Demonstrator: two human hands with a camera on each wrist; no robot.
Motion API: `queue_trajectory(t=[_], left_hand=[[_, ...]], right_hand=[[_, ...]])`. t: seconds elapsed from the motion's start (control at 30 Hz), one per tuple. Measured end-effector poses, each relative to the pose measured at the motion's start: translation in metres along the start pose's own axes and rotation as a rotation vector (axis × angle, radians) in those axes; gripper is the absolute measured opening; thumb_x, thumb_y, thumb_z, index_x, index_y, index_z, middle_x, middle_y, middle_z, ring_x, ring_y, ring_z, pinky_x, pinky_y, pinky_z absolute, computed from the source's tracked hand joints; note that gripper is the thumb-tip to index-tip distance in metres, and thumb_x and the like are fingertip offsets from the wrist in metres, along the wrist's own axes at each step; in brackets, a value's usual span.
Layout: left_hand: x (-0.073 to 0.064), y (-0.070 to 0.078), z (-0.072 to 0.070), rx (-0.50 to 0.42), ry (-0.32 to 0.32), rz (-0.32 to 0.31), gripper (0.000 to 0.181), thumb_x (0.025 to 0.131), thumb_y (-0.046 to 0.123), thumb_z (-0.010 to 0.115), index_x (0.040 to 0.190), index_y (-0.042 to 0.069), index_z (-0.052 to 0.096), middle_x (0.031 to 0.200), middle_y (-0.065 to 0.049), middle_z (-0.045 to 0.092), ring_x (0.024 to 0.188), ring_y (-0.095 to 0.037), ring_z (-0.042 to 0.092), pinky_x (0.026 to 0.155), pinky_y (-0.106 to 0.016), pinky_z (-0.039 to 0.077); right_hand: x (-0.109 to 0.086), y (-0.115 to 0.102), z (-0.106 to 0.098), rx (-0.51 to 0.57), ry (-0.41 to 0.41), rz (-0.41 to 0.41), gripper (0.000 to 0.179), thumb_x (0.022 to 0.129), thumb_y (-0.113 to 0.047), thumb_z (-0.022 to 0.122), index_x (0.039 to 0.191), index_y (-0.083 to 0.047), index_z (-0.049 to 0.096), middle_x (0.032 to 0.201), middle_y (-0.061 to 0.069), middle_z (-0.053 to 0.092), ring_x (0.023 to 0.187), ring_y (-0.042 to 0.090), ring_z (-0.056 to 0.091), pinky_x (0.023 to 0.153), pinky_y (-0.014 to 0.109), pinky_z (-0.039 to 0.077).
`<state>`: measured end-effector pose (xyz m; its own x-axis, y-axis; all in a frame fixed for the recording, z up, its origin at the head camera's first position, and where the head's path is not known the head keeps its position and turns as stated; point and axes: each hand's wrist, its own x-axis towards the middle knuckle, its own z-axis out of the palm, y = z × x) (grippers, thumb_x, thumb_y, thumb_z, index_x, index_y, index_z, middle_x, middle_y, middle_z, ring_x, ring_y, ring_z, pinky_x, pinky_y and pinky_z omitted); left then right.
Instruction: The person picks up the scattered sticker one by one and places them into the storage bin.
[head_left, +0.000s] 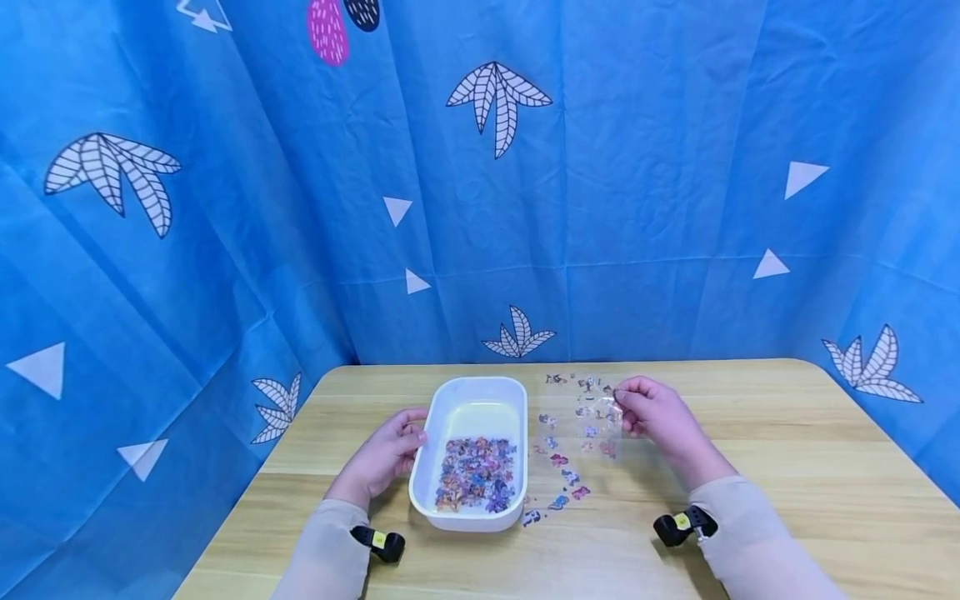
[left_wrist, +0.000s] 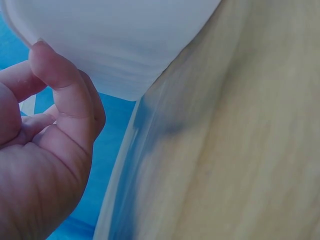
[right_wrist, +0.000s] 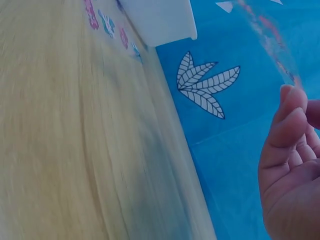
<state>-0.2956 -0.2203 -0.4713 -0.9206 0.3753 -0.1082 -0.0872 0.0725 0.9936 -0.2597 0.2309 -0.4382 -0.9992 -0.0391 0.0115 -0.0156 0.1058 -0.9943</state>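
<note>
My left hand point(head_left: 384, 458) holds the left rim of a white plastic tub point(head_left: 471, 523), its fingertips at the edge. A layer of small, colourful character stickers point(head_left: 480, 477) covers the near part of the tub's floor. In the left wrist view, the fingers are bent against the tub's outer wall point(left_wrist: 115, 50). To the right of the tub, my right hand point(head_left: 666, 421) pinches the edge of a clear sticker sheet point(head_left: 591, 432) between thumb and fingers. The right wrist view shows this sheet point(right_wrist: 274, 42) edge-on, lifted off the table.
More small stickers point(head_left: 570, 477) on clear film lie on the table, just right of the tub. The wooden table point(head_left: 810, 467) has a far edge that meets a blue patterned curtain point(head_left: 645, 192). Dark wrist cameras point(head_left: 386, 546) sit on both sleeves.
</note>
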Motion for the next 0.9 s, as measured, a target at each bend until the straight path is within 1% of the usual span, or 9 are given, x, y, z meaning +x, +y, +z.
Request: queue_trajectory(t=[0.1,0.3,0.47,0.57,0.77,0.9], left_hand=[[-0.001,0.000,0.001,-0.008,-0.002,0.000,0.053,0.101,0.006,0.056,0.149,-0.003,0.035,0.099,-0.006,0.055,0.077,-0.013,0.056,0.062,-0.023,0.051],[-0.002,-0.001,-0.001,-0.009,-0.003,-0.003,0.054,0.101,0.008,0.057,0.149,-0.003,0.034,0.101,-0.008,0.055,0.079,-0.014,0.056,0.064,-0.024,0.052],[-0.002,-0.001,0.000,-0.012,0.001,0.000,0.055,0.101,0.008,0.057,0.149,-0.003,0.034,0.100,-0.008,0.055,0.078,-0.014,0.056,0.063,-0.024,0.052],[-0.001,-0.002,0.001,-0.016,0.007,-0.003,0.055,0.101,0.007,0.057,0.149,-0.002,0.035,0.100,-0.007,0.055,0.078,-0.014,0.056,0.063,-0.024,0.052],[0.000,-0.001,0.002,-0.020,0.012,-0.009,0.054,0.100,0.006,0.057,0.149,-0.001,0.036,0.100,-0.007,0.055,0.077,-0.014,0.056,0.062,-0.023,0.052],[0.000,0.000,0.002,-0.014,0.007,-0.007,0.054,0.101,0.006,0.057,0.150,-0.001,0.035,0.100,-0.008,0.055,0.078,-0.014,0.056,0.063,-0.024,0.052]], right_hand=[[0.000,-0.001,0.003,0.009,-0.010,0.000,0.024,0.103,-0.015,0.057,0.112,0.007,0.057,0.086,0.008,0.060,0.067,0.015,0.058,0.061,0.029,0.054],[0.003,0.002,0.010,0.025,-0.040,-0.009,0.024,0.103,-0.015,0.057,0.114,0.007,0.056,0.084,0.007,0.057,0.069,0.015,0.056,0.062,0.028,0.053],[0.006,0.002,0.022,0.048,-0.067,0.008,0.023,0.101,-0.014,0.058,0.115,0.004,0.057,0.087,0.010,0.059,0.071,0.019,0.059,0.062,0.028,0.054],[0.007,0.002,0.029,0.062,-0.085,0.004,0.023,0.100,-0.012,0.059,0.115,0.006,0.056,0.089,0.012,0.059,0.071,0.020,0.058,0.062,0.028,0.054],[0.009,0.000,0.043,0.081,-0.104,-0.009,0.021,0.099,-0.011,0.060,0.115,0.004,0.056,0.089,0.011,0.059,0.072,0.019,0.059,0.063,0.028,0.054],[0.011,-0.002,0.051,0.095,-0.120,-0.011,0.020,0.100,-0.011,0.057,0.114,0.003,0.055,0.090,0.011,0.060,0.073,0.019,0.058,0.063,0.028,0.054]])
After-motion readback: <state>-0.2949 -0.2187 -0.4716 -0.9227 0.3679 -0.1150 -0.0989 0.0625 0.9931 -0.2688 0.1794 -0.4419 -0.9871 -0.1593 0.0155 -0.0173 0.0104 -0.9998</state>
